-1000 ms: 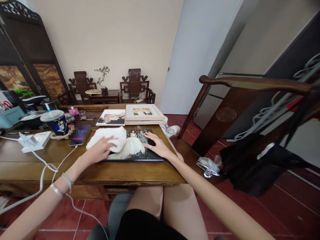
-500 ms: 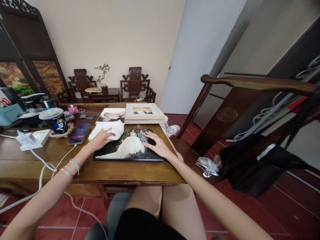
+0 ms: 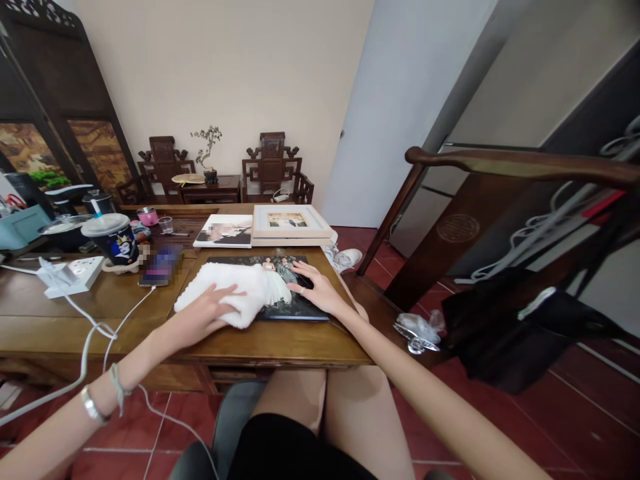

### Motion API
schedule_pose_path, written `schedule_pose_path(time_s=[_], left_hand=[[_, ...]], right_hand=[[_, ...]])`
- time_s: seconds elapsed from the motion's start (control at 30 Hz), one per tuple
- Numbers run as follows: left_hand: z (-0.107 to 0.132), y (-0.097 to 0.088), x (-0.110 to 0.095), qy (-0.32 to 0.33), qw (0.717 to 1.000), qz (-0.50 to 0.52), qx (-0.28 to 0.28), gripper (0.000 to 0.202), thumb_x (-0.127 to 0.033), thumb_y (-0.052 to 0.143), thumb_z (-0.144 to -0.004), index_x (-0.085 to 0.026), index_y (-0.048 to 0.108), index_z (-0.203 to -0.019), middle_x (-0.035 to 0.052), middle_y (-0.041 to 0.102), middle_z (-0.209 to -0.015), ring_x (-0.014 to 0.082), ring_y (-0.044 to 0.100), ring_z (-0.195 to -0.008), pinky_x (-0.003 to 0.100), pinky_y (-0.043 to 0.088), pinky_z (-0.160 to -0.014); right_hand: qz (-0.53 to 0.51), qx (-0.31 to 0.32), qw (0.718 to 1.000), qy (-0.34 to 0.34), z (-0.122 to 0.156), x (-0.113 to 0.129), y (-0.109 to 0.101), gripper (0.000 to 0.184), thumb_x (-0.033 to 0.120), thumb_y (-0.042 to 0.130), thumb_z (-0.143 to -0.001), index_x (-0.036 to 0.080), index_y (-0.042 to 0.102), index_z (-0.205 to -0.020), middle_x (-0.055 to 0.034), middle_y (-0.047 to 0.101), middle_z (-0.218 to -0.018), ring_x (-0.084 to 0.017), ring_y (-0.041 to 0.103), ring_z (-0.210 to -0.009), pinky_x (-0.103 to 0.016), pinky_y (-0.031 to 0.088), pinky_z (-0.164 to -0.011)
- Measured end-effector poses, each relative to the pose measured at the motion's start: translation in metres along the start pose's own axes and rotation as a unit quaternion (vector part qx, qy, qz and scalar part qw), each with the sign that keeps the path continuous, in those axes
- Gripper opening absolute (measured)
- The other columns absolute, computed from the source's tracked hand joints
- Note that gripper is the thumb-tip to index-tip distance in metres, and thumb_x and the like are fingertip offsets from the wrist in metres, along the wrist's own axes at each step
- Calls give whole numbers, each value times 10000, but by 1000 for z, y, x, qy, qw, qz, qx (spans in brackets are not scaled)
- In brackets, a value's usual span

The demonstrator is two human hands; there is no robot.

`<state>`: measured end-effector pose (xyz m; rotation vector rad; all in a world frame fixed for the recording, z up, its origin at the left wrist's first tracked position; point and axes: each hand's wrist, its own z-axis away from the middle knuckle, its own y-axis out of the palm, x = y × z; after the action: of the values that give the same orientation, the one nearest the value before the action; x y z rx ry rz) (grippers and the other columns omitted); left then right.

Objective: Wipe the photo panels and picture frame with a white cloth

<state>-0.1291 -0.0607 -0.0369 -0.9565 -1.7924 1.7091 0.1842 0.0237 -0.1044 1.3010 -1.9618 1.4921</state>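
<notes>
A white fluffy cloth lies over the left part of a wedding photo panel, hiding much of the trailing white dress. My left hand presses on this cloth near the panel's front left, fingers gripping it loosely. On the right part of the photo rests my right hand, fingers outstretched and a ring on one of them. It holds nothing and touches the panel beside the pictured couple. The panel lies flat close to the front edge of the wooden table.
Behind the panel lie a white-edged photo and a pale picture frame. To the left are a phone on a white cable, a lidded cup and a power strip. A wooden chair stands at right.
My left hand has drawn the cloth toward me, from the photo's far left corner to its front left, spreading it out more. My right hand has stayed in place.
</notes>
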Motion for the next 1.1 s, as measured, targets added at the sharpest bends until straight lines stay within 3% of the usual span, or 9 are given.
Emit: schedule_pose_path(time_s=[0.13, 0.27, 0.33, 0.43, 0.6, 0.73, 0.93, 1.1], left_hand=[[-37, 0, 55, -20, 1000, 20, -7, 270, -264, 431, -978, -206, 666, -1099, 82, 607, -1327, 278, 349, -1410, 494, 229, -1156], [-66, 1, 105, -49, 996, 36, -60, 326, -414, 479, -943, -178, 687, -1028, 100, 691, -1172, 290, 585, -1167, 409, 375, -1047], [-74, 0, 119, -62, 994, 48, -81, 393, -490, 478, -928, -169, 695, -997, 102, 713, -1112, 274, 637, -1045, 359, 434, -966], [-77, -1, 124, -73, 992, 46, -89, 429, -520, 467, -926, -166, 699, -992, 94, 721, -1086, 259, 645, -1012, 329, 452, -931], [-53, -2, 96, -89, 994, -11, -55, 327, -396, 488, -941, -176, 703, -1051, 102, 704, -1139, 278, 619, -1101, 371, 439, -979], [-13, -8, 52, -65, 997, -24, -37, 258, -338, 482, -960, -226, 695, -1055, 75, 587, -1357, 266, 483, -1313, 407, 346, -1105], [42, -10, -18, -23, 1000, -2, 5, 216, -161, 512, -932, -250, 685, -1023, 31, 481, -1465, 230, 358, -1413, 444, 239, -1186], [45, -4, -39, -14, 1000, -4, 12, 236, -104, 531, -908, -238, 675, -1038, 35, 473, -1471, 236, 300, -1441, 491, 207, -1195]], right_hand=[[7, 19, 1000, 5, 0, 1, -3, 519, 476, 695, -789, 246, 649, -1251, -100, 511, -1445, -280, 363, -1412, -505, 254, -1180], [12, 30, 999, 2, 0, 2, -5, 543, 463, 686, -798, 214, 631, -1277, -118, 490, -1460, -273, 350, -1420, -488, 245, -1186], [13, 31, 999, 4, 1, 3, -6, 540, 456, 686, -800, 211, 630, -1278, -119, 486, -1463, -270, 348, -1421, -486, 243, -1187], [8, 27, 1000, 6, 1, 4, -6, 525, 456, 692, -797, 233, 636, -1269, -107, 490, -1461, -275, 355, -1418, -501, 247, -1182], [-8, 18, 1000, -2, 0, 4, -6, 499, 443, 713, -782, 244, 661, -1236, -100, 514, -1441, -276, 383, -1402, -493, 272, -1174], [-21, 18, 1000, -7, 1, 6, -6, 455, 412, 730, -773, 273, 678, -1203, -73, 543, -1417, -270, 411, -1386, -496, 284, -1167], [-17, 16, 1000, 2, 1, 7, -5, 432, 397, 726, -777, 257, 691, -1184, -82, 549, -1410, -280, 417, -1381, -491, 286, -1167], [-8, 12, 1000, 4, 0, 6, -3, 438, 384, 719, -783, 238, 684, -1194, -97, 543, -1413, -276, 422, -1378, -493, 289, -1164]])
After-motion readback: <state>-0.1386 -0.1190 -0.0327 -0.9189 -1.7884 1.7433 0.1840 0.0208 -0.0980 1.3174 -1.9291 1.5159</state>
